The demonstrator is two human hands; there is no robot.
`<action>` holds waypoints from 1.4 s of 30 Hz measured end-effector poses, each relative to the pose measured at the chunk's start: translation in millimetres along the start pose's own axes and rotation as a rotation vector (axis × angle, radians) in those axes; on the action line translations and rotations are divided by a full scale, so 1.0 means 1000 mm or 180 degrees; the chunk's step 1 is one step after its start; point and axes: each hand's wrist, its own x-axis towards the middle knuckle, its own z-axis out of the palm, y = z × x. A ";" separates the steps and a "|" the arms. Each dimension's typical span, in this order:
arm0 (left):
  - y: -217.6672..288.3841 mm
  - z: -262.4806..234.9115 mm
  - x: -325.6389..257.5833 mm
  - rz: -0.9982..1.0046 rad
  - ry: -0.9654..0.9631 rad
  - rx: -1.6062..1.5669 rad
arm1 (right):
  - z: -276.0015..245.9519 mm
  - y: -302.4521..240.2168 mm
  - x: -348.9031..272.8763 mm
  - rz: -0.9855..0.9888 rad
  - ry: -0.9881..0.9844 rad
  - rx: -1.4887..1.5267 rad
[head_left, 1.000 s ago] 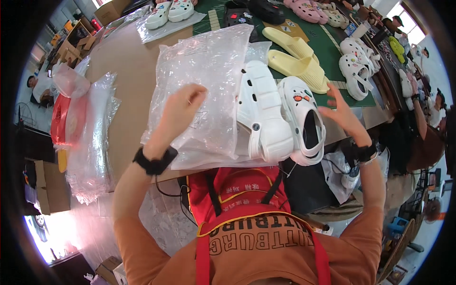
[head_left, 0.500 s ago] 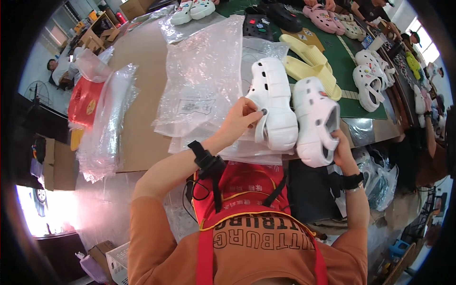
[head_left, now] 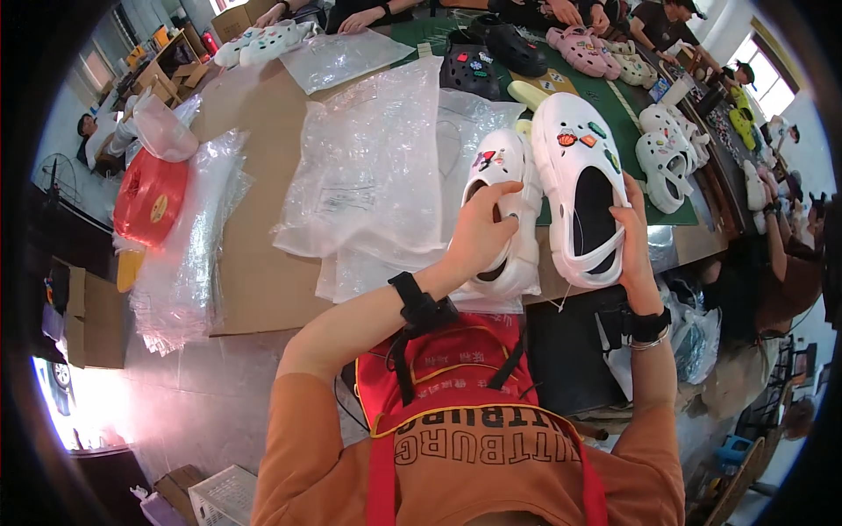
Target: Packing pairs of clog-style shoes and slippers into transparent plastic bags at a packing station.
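Two white clogs side by side, soles down, toes pointing away. Left clog (head_left: 504, 206) smaller in view, small charms on the toe, resting on clear plastic bags. Right clog (head_left: 583, 188) raised, tilted, colourful charms across the top, dark opening showing.

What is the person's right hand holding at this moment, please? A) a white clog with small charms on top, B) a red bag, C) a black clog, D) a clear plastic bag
A: the right hand closes on the side of a white clog with coloured charms on its toe, while the left hand holds a second white clog beside it.
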 end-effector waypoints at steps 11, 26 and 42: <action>-0.008 0.015 0.008 -0.0040 -0.0073 0.1128 | 0.037 0.031 -0.029 0.0129 0.0244 -0.1242; 0.096 -0.104 -0.001 0.0934 0.0602 -0.1884 | 0.067 0.053 0.018 -0.0383 -0.2511 0.0248; 0.049 -0.281 -0.159 -0.0350 0.1917 0.0517 | 0.213 0.085 0.018 -0.2453 -0.2459 -0.2632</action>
